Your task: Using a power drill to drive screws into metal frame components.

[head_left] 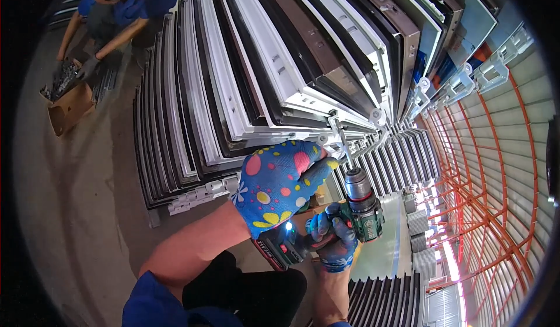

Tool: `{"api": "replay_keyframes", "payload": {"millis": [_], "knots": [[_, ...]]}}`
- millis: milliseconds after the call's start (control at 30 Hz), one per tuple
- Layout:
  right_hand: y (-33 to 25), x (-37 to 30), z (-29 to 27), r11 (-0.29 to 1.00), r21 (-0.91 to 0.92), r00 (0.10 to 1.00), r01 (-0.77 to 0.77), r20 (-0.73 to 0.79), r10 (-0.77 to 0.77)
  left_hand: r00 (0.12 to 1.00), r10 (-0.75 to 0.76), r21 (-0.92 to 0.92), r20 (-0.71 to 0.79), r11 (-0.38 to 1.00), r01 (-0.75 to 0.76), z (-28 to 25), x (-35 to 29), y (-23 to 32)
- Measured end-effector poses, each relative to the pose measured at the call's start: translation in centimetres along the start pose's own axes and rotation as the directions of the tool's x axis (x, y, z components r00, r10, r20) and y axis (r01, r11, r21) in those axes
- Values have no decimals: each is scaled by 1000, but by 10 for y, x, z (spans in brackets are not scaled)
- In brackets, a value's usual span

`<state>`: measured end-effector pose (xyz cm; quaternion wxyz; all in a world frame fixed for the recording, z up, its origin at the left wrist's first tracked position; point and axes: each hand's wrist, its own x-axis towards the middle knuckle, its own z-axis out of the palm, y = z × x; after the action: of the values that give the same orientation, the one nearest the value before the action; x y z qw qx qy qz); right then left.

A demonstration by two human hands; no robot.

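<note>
My right hand (pixel 335 242), in a blue patterned glove, is wrapped around the grip of a green and black cordless drill (pixel 366 213). The drill's small lamp is lit, and its long bit points up toward the end of a frame in the stack. My left hand (pixel 277 181), in a blue glove with coloured dots and flowers, has its fingers closed at a silver metal bracket (pixel 333 146) on that frame end, close beside the bit. The fingertips partly cover the bracket. White and brown metal frames (pixel 280 76) stand packed in a row before me.
More silver brackets (pixel 461 82) jut from frame ends at the right. Further frames (pixel 385 295) stand at the lower right. At the upper left, another person (pixel 125 6) bends over an open cardboard box (pixel 71 110) and a pile of metal parts (pixel 65 77).
</note>
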<state>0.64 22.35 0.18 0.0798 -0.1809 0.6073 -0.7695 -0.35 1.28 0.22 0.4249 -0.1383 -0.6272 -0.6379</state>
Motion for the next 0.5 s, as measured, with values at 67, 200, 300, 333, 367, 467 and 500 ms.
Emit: {"api": "replay_keyframes", "payload": {"millis": [67,200,300,333,367,467,500], "knots": [[-3,-2,5,1000,-23,1000,8,-7,-9,1000,11,12,-11,1000,-11,0,0,0],[-11,-8,22,973,-218,995,73,-48,-85,1000,-12,34,-8,999,13,-2,2,2],[-6,-6,18,943,-309,989,123,-35,-141,1000,-15,26,-7,1000,16,-2,3,2],[-5,-5,17,926,-339,985,166,7,-174,1000,-9,20,-12,1000,9,-2,3,2],[-5,-6,19,901,-408,985,151,-18,-173,1000,-8,20,-12,1000,8,-1,3,3],[-1,-1,20,880,-421,973,220,30,-228,999,-33,31,-6,999,34,0,5,6],[0,0,14,903,-387,982,185,30,-188,1000,-19,30,-14,999,20,1,6,6]]}}
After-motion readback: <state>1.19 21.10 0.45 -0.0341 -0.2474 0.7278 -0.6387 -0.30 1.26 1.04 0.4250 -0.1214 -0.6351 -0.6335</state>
